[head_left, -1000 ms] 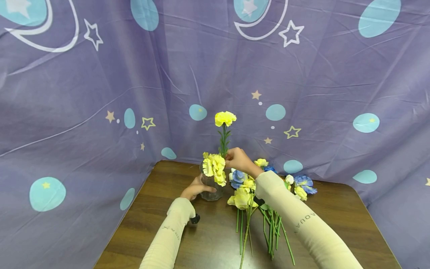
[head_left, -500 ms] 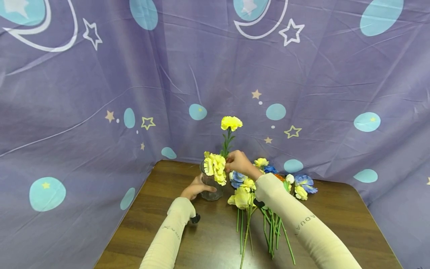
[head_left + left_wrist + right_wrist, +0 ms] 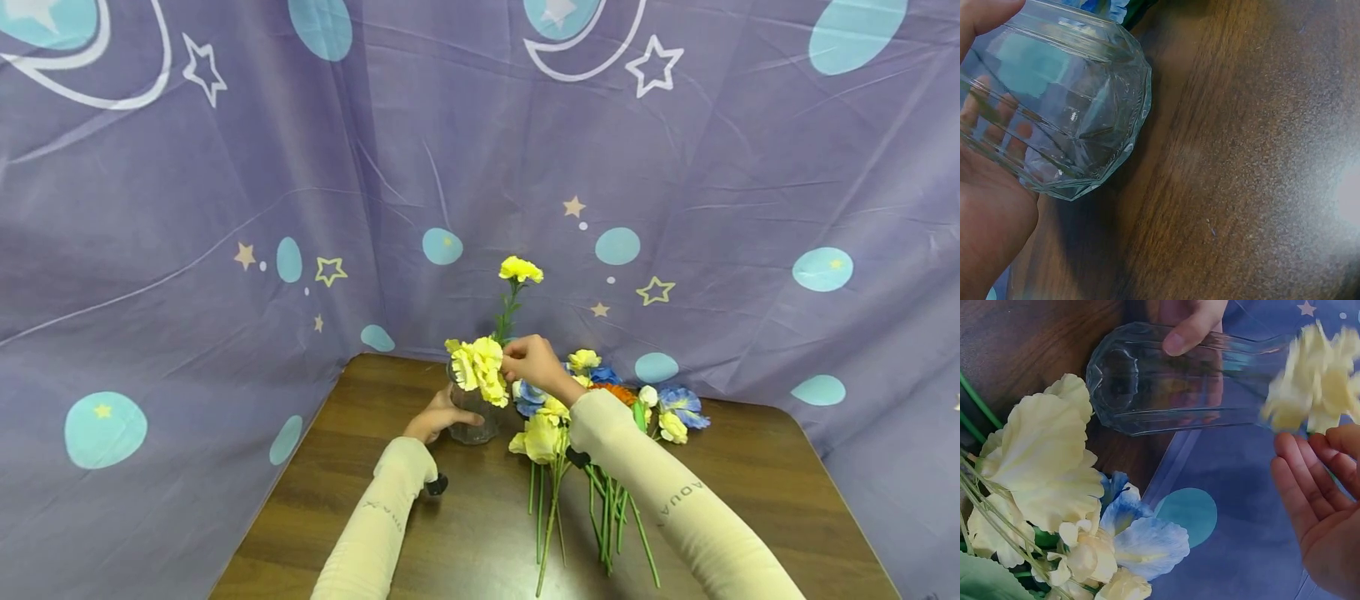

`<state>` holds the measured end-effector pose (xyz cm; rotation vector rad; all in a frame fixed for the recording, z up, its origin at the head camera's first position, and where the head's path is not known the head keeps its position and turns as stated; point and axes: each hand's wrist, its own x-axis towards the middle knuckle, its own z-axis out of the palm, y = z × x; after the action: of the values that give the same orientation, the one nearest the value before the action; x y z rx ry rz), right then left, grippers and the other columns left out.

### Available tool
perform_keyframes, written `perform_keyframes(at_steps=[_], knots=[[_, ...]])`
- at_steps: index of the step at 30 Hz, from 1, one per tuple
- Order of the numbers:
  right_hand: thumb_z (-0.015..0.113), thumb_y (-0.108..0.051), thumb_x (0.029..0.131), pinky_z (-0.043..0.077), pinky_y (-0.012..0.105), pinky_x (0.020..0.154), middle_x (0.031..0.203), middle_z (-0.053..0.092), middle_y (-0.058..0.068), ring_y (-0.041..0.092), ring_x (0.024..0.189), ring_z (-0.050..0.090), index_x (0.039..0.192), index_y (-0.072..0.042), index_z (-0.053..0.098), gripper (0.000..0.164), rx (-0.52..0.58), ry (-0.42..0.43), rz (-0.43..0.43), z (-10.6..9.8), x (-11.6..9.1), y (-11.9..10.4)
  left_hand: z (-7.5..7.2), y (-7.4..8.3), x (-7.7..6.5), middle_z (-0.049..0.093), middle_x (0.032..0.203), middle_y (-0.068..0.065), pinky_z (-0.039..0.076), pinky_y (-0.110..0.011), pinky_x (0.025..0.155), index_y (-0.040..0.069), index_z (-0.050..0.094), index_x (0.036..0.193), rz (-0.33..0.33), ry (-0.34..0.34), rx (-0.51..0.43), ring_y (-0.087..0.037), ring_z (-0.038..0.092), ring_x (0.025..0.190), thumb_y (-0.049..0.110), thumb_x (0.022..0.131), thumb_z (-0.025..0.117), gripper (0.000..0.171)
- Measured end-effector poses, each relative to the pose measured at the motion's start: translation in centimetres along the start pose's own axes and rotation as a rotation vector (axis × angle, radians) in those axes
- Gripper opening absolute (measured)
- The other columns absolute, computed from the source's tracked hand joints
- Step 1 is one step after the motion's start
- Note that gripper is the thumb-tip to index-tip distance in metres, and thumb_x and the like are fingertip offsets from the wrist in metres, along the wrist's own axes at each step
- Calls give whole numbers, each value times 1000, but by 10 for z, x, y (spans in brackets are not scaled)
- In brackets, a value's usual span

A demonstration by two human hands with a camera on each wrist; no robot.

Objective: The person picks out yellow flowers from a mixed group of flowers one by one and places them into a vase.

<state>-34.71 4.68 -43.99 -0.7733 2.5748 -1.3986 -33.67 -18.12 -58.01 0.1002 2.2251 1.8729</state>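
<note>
A clear faceted glass vase [image 3: 471,433] stands near the table's back edge, and my left hand [image 3: 441,415] grips its side. Thin stems show through its glass in the left wrist view. A pale yellow ruffled flower [image 3: 477,367] droops over the vase mouth. Behind it rises a bright yellow carnation [image 3: 521,268], leaning right on a leafy green stem. My right hand [image 3: 537,364] is at the mouth, thumb and forefinger pinching what looks like the carnation's stem; the exact contact is hidden. In the right wrist view its other fingers [image 3: 1300,478] extend below the pale bloom.
Right of the vase lies a loose pile of artificial flowers: pale yellow blooms [image 3: 542,439], blue irises [image 3: 681,405], an orange flower [image 3: 615,392] and white buds [image 3: 647,397]. Their green stems [image 3: 606,517] point toward the front of the wooden table [image 3: 315,500]. A purple patterned cloth [image 3: 480,150] hangs behind.
The carnation's head has shifted right and now leans more. The pale yellow flower has turned slightly at the vase mouth. My left hand keeps its grip; my right has barely moved.
</note>
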Motion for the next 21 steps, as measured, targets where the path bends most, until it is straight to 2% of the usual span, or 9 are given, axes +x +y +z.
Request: perform_keyframes(at_steps=[5,10,13,15,18,21], knots=[[57,-1,96,41,25,54,70,71,16,16,56,59,74,5,69,26,19,27,-14,1,0,1,-1,0,1,54,148,-16,39,-50,118,11,37,155,15,-11,-15,-35,51,136,5,70,89,99],[56,-2,97,42,24,53,73,73,19,16,59,64,72,5,68,29,10,42,11,1,-1,0,-2,-1,1,55,147,-15,41,-50,117,11,38,154,8,-14,-14,-34,52,135,7,70,90,99],[56,-8,99,43,25,52,74,74,19,17,59,66,72,3,71,33,11,95,60,1,0,0,-3,-1,1,54,148,-17,41,-51,117,10,37,155,2,-7,0,-36,51,136,9,70,90,100],[57,-13,101,51,28,55,77,74,19,20,61,68,77,2,74,33,58,140,113,1,1,0,-3,-1,2,53,149,-17,40,-51,118,10,36,155,-1,-8,1,-36,50,137,9,71,90,100],[60,-16,102,62,35,67,82,75,21,25,67,71,94,4,76,27,162,187,179,1,3,-1,-3,-2,2,53,149,-17,40,-51,118,11,36,155,6,-12,6,-36,50,137,9,72,89,99],[59,-13,102,65,38,72,86,75,19,29,74,74,110,5,73,24,228,195,215,1,6,-1,-2,-1,2,54,148,-16,41,-50,117,11,37,155,13,-18,7,-35,51,136,8,72,89,98]])
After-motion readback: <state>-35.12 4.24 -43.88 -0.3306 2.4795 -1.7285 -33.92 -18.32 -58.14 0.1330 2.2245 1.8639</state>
